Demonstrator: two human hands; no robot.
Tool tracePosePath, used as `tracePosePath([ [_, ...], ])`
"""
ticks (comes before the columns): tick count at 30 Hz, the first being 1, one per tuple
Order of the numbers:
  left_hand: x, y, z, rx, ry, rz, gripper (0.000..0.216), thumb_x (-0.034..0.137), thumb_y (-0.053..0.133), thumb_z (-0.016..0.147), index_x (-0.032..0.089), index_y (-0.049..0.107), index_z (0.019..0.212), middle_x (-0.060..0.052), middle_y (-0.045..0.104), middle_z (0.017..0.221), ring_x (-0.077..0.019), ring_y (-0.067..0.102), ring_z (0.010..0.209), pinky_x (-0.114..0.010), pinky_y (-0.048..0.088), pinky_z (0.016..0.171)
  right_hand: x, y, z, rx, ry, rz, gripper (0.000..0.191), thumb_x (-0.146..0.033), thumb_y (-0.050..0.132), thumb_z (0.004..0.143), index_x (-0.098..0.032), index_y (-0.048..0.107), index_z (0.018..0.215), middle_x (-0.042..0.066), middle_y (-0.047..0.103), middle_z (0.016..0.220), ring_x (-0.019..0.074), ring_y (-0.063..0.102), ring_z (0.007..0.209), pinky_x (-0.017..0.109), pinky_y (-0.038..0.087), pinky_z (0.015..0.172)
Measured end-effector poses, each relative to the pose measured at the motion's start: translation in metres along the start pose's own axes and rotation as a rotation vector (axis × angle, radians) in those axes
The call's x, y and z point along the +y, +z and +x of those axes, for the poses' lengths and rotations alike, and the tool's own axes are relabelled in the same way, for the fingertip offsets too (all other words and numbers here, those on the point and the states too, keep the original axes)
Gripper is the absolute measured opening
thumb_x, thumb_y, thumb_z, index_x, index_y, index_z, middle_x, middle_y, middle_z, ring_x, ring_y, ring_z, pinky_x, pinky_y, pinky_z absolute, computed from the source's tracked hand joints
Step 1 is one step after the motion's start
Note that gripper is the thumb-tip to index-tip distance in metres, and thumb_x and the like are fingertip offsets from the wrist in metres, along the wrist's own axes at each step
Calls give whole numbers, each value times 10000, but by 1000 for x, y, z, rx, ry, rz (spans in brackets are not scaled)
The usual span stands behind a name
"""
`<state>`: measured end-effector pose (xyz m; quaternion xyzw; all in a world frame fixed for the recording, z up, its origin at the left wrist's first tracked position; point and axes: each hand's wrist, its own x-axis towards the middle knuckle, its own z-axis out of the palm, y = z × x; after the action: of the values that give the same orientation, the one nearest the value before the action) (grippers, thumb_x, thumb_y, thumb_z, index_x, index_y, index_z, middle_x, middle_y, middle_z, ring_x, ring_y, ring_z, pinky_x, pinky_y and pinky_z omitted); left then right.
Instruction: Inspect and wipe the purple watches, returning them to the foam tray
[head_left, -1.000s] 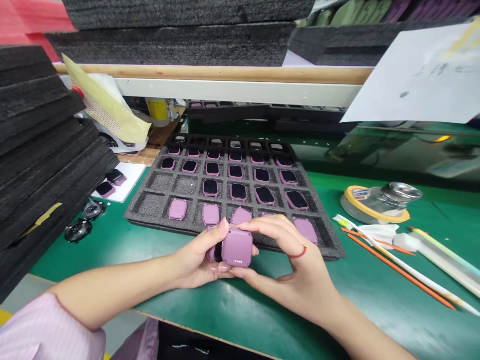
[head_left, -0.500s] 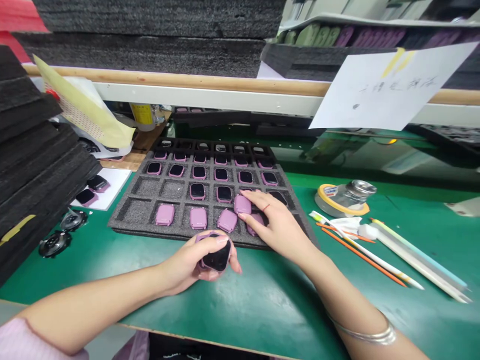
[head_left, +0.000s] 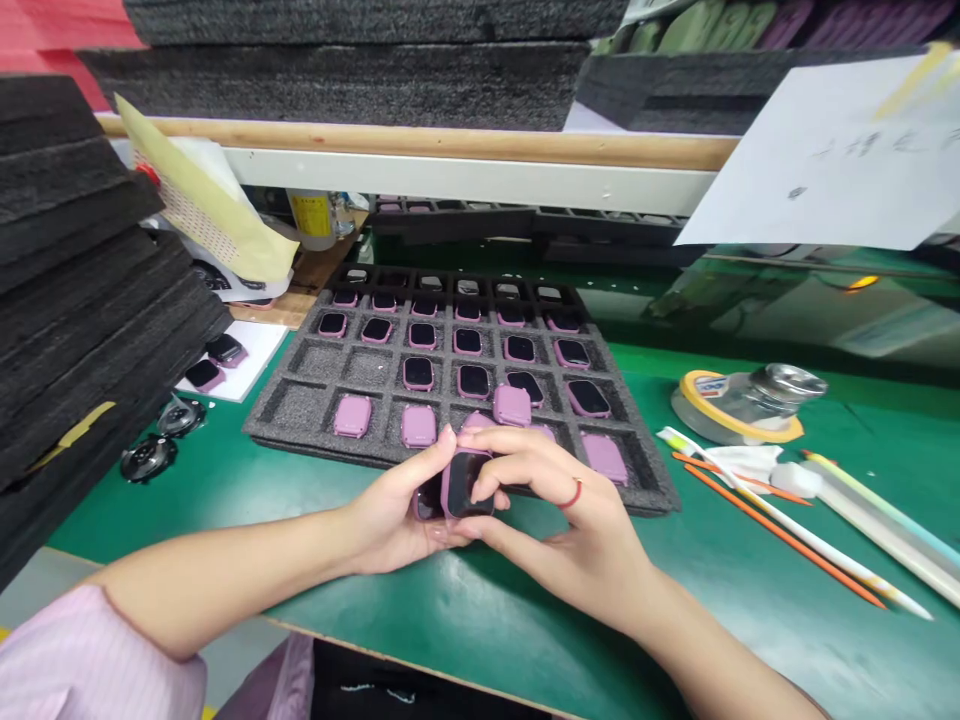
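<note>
Just in front of the foam tray, my left hand point(head_left: 386, 525) is closed around a purple smartwatch case point(head_left: 429, 498) with a dark screen. Against it stands a second purple smartwatch case point(head_left: 459, 484), its black screen turned to the right. My right hand point(head_left: 574, 510) is closed on this second one, thumb at its lower edge and fingertips over the screen; the left fingers also touch it. Behind the hands, a back-up purple case point(head_left: 512, 405) lies across a divider of the black foam tray point(head_left: 296, 402). More purple cases fill its pockets, screens up farther back and mostly backs up in the front row.
Stacked black foam trays point(head_left: 67, 300) rise at the left, beside two round dark watch parts point(head_left: 148, 458). At the right are a glass jar point(head_left: 765, 395) with a tape roll point(head_left: 739, 425), orange sticks point(head_left: 784, 535) and clear tubes point(head_left: 885, 525). A shelf edge point(head_left: 465, 150) crosses above the tray.
My right hand has left the back-up case on the tray and come down and toward the left hand, onto a smartwatch case there. The whole view has shifted slightly.
</note>
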<state>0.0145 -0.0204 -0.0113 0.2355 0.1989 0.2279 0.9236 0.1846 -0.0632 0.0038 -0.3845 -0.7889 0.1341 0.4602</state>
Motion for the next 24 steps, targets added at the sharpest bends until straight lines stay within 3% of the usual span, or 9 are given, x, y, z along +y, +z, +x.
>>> tracePosePath([
  [6,-1,-1,0,-36,-6,-10,447,556,737,832,114,683,861,-13,576,685,-32,382,473,-177,204,446,-1,0,4,136,71,63,77,-166,717,878,-221,692,831,83,784,1000,232,753,970,387,627,873],
  [8,-2,-2,-1,-47,-31,2,469,564,722,840,102,721,916,-55,641,743,-36,393,467,-195,201,449,1,-3,5,271,191,143,101,-190,717,886,-224,697,793,55,774,884,204,753,883,334,634,789],
  [10,-2,-2,-2,-54,-40,9,486,560,713,846,95,749,983,-98,690,816,-43,413,473,-211,208,460,6,-6,6,432,320,275,142,-255,724,895,-223,687,762,23,749,809,141,717,664,258,616,628],
  [13,-1,-3,-2,-62,-37,5,485,554,725,838,100,770,1002,-100,706,826,-47,431,479,-222,210,478,16,-11,6,591,451,447,186,-335,751,884,-215,674,765,-3,750,788,88,660,480,207,593,504],
  [16,0,-2,-2,-65,-36,1,506,581,733,820,111,779,1002,-92,713,825,-41,419,463,-228,199,484,21,-13,5,605,475,492,152,-342,779,862,-218,693,844,25,784,878,168,789,758,260,672,735],
  [18,1,-2,-2,-71,-36,2,512,593,737,813,117,782,999,-89,716,822,-39,408,456,-232,193,489,21,-13,4,552,429,491,143,-342,747,891,-225,701,956,52,790,984,208,787,937,326,657,886],
  [21,2,-1,-3,-74,-34,-4,526,603,750,795,118,784,998,-91,722,825,-42,411,459,-235,195,490,17,-12,3,488,364,454,133,-274,658,950,-229,677,1074,69,779,1069,217,768,1020,354,641,940],
  [24,2,-1,-4,-79,-35,-15,537,610,757,785,118,785,999,-89,724,831,-44,427,462,-235,202,486,11,-9,3,523,343,353,207,-129,654,915,-242,661,1088,53,761,1129,193,742,1090,319,614,992],
])
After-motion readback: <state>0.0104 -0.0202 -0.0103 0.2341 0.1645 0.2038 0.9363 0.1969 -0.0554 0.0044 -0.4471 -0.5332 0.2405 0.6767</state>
